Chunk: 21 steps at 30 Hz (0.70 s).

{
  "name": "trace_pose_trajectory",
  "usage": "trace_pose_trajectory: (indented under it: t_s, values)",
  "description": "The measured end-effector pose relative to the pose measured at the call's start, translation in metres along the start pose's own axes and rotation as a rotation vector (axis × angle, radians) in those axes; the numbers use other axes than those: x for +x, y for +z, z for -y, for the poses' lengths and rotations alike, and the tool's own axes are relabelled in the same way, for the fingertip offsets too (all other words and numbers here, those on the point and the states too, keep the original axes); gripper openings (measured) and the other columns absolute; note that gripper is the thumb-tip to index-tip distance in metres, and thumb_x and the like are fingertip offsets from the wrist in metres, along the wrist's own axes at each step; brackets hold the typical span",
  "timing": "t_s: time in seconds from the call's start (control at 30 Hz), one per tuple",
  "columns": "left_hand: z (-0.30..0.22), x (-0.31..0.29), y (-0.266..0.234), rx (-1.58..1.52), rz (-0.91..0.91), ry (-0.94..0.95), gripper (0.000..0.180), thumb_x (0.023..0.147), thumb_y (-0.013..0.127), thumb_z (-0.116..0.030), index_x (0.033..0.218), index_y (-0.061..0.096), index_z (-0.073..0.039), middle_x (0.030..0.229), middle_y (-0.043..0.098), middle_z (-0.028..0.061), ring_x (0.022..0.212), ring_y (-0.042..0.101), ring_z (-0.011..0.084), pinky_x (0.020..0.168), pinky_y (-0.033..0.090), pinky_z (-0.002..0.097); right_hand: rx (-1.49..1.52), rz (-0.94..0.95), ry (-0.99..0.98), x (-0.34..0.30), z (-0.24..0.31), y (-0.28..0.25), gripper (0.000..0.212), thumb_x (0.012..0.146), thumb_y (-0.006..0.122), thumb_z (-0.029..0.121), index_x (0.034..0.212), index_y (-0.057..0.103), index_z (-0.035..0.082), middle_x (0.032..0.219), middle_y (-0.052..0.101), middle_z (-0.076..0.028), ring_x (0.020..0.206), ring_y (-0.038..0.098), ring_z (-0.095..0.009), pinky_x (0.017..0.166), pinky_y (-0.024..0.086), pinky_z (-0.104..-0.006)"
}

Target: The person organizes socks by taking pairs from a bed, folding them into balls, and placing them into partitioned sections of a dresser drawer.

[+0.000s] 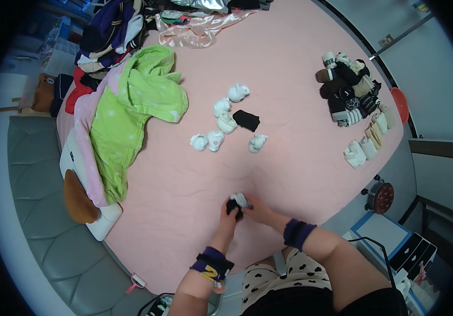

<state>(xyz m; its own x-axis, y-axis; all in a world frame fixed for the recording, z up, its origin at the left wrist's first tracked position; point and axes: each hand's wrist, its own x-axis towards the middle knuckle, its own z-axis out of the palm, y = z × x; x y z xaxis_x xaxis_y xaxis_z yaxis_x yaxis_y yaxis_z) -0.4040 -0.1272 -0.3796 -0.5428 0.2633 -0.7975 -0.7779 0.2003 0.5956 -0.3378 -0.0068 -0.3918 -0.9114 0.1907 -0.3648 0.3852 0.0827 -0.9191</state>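
Near the front of the pink bed sheet (184, 210), my left hand (227, 215) and my right hand (258, 210) meet around a small black-and-white sock bundle (235, 204). The fingers of both hands are closed on it, slightly blurred. Farther off, beyond my hands, lie several balled white socks (215, 140) in a loose group. A folded black sock (246, 120) touches one of them. Off to their right sits another white balled sock (258, 142), apart from the others.
Many rolled dark and light socks (347, 92) cluster at the right edge, with a row of pale ones (367, 147) nearer me. A green hooded garment (126, 116) spreads at left. Piled clothes (110, 31) lie at far left. A lint roller (137, 280) rests near the lower-left edge.
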Motion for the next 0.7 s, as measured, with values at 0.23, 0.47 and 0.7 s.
trace_pose_trajectory:
  t_s: [0.23, 0.47, 0.7]
  values:
    - [0.043, -0.102, -0.006, 0.021, 0.062, -0.044, 0.048, 0.083, 0.048, -0.005, 0.128, 0.032, -0.013, 0.109, 0.047, 0.0088, 0.089, 0.053, 0.0183, 0.068, 0.051, 0.0322, -0.042, 0.159, 0.143, -0.099, 0.024, 0.006, 0.049, 0.075, 0.061, 0.012, 0.119, 0.043, 0.001, 0.112, 0.049, -0.017, 0.095, 0.054, -0.026, 0.078, 0.047, -0.0350]
    - [0.019, -0.175, 0.006, 0.077, 0.205, 0.127, 0.051, 0.084, 0.048, -0.003, 0.130, 0.030, -0.012, 0.116, 0.043, 0.0096, 0.095, 0.051, 0.0189, 0.071, 0.051, 0.0304, 0.063, -0.023, 0.113, -0.169, 0.085, -0.002, 0.043, 0.073, 0.061, 0.011, 0.112, 0.048, -0.001, 0.099, 0.058, -0.016, 0.090, 0.057, -0.025, 0.076, 0.046, -0.0340]
    - [-0.027, -0.250, 0.021, 0.113, 0.400, 0.309, 0.054, 0.083, 0.045, 0.001, 0.131, 0.028, -0.014, 0.119, 0.040, 0.0113, 0.102, 0.049, 0.0205, 0.079, 0.051, 0.0329, 0.133, -0.187, -0.059, -0.225, 0.137, -0.014, 0.047, 0.077, 0.059, 0.011, 0.120, 0.041, 0.001, 0.097, 0.056, -0.008, 0.073, 0.056, -0.011, 0.065, 0.046, -0.0233]
